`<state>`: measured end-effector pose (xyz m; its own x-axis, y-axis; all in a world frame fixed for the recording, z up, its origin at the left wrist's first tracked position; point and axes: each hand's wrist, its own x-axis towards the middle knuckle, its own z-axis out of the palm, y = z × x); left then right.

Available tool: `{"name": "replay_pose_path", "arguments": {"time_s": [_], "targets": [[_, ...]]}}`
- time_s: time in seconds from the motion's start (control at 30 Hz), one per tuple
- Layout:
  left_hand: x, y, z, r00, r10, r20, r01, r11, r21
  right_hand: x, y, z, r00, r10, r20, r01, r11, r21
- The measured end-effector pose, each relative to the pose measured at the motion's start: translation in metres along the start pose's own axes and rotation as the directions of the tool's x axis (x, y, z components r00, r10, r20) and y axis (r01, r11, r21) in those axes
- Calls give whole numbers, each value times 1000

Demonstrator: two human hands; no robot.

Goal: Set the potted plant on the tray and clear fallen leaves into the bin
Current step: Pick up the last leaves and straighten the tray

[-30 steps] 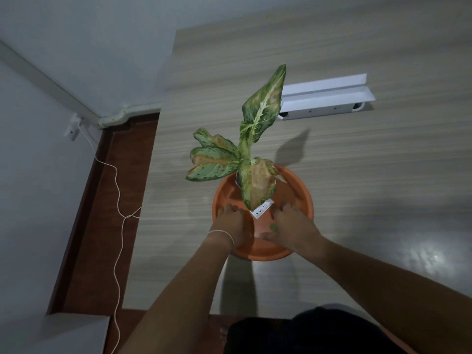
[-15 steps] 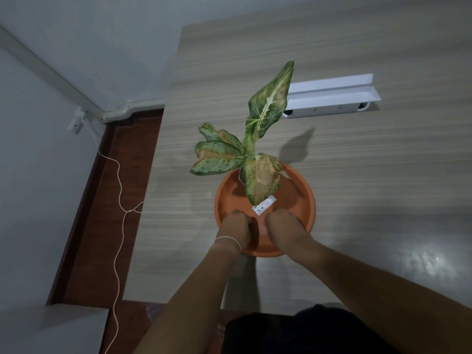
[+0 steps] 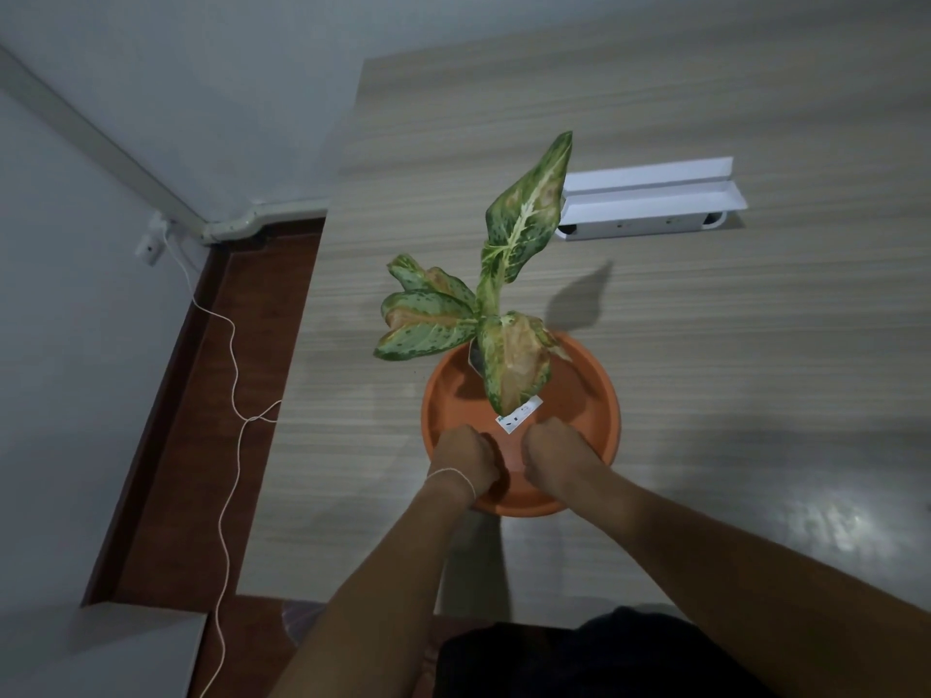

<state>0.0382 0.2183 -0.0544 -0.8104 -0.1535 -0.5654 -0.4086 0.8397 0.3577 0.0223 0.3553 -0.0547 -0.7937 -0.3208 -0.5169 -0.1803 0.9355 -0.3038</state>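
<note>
The potted plant (image 3: 509, 365), with speckled green, cream and pink leaves, stands in the round orange tray (image 3: 602, 390) on the wooden table (image 3: 730, 345). Its leaves hide most of the pot, and a white label (image 3: 519, 419) shows at its base. My left hand (image 3: 466, 458) and my right hand (image 3: 554, 453) are side by side over the near part of the tray. Both are curled into fists with the knuckles up. What is inside the fists is hidden.
A long white box (image 3: 650, 204) lies on the table behind the plant. The table's left edge drops to a red-brown floor, where a thin white cable (image 3: 231, 395) trails from a wall socket (image 3: 150, 246). A pale pink object (image 3: 302, 617) shows below the near edge.
Both hands went from spread fingers on the tray to closed fists and drew closer together. A small green bit seen at my right fingers a second ago is out of sight now.
</note>
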Motion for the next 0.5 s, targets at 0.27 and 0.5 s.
{"name": "replay_pose_path", "arguments": {"time_s": [0.27, 0.5], "targets": [[-5, -40, -25, 959, -256, 125, 256, 584, -770, 7, 23, -8, 907, 239, 347, -407, 282, 869], [-12, -79, -40, 956, -229, 183, 214, 120, -969, 6, 32, -26, 892, 146, 427, -425, -49, 904]]}}
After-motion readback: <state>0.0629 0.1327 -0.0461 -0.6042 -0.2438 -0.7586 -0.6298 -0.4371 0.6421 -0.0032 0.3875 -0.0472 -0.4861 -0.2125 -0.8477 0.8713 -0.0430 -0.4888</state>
